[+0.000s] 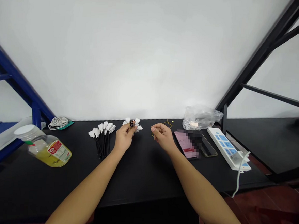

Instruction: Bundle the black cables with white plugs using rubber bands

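Observation:
My left hand [124, 136] is closed around a bundle of black sticks, their dark ends showing above the fingers. White angular pieces [139, 127] show just behind that hand, at the far edge of the black table. To its left lies a group of black stems with white tips [105, 126]. Over the table to the right, my right hand [161, 136] has its thumb and forefinger pressed together. A thin yellowish loop [152, 135] shows beside its fingertips; whether the fingers grip it is too small to tell.
A clear jar of yellow contents [55, 153] and a coiled white cable [58, 122] are at left. On the right are a lit phone [185, 143], a second phone [208, 145], a plastic bag [202, 116] and a white power strip [226, 147]. Metal frames flank the table [134, 189].

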A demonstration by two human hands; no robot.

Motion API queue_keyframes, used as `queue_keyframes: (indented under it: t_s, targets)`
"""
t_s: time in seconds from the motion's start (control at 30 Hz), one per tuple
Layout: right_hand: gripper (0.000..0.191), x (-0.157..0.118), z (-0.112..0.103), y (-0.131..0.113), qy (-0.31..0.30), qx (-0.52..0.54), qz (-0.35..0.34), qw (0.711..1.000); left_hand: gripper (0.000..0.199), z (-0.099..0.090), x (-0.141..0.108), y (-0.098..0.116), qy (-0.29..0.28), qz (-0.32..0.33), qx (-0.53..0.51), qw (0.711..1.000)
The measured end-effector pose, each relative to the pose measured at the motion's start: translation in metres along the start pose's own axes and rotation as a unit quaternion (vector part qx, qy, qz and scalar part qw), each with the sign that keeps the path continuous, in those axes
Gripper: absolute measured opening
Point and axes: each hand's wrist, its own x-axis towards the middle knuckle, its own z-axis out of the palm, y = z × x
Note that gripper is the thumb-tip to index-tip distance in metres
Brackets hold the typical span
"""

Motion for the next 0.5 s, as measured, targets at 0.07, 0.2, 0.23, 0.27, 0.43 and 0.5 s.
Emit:
queue_keyframes:
  t_s: [0.07, 0.2, 0.23, 0.27, 0.43, 0.5]
  targets:
    - [0.033, -0.001, 0.001, 0.0, -0.007, -0.009, 0.002, 1.0, 0.037, 0.002, 0.001, -0.009, -0.004, 0.012, -0.013, 1.0]
    - [0.031, -0.001, 0.001, 0.001, -0.028, -0.036, 0.001, 0.999, 0.032, 0.004, 0.005, -0.031, -0.098, 0.078, 0.037, 0.991]
    - [0.03, -0.001, 0.001, 0.002, -0.032, -0.043, -0.001, 0.999, 0.034, 0.004, 0.006, -0.035, -0.132, 0.089, 0.07, 0.985]
    - [0.03, -0.001, 0.002, 0.003, -0.035, -0.049, -0.003, 0.998, 0.037, 0.004, 0.006, -0.037, -0.165, 0.096, 0.108, 0.976]
    - [0.029, -0.001, 0.002, 0.008, -0.053, -0.098, -0.013, 0.994, 0.046, -0.004, 0.005, -0.023, -0.263, 0.102, 0.291, 0.914]
    - [0.027, -0.002, 0.001, 0.008, -0.06, -0.147, -0.023, 0.987, 0.05, -0.014, 0.008, -0.009, -0.238, 0.091, 0.36, 0.897]
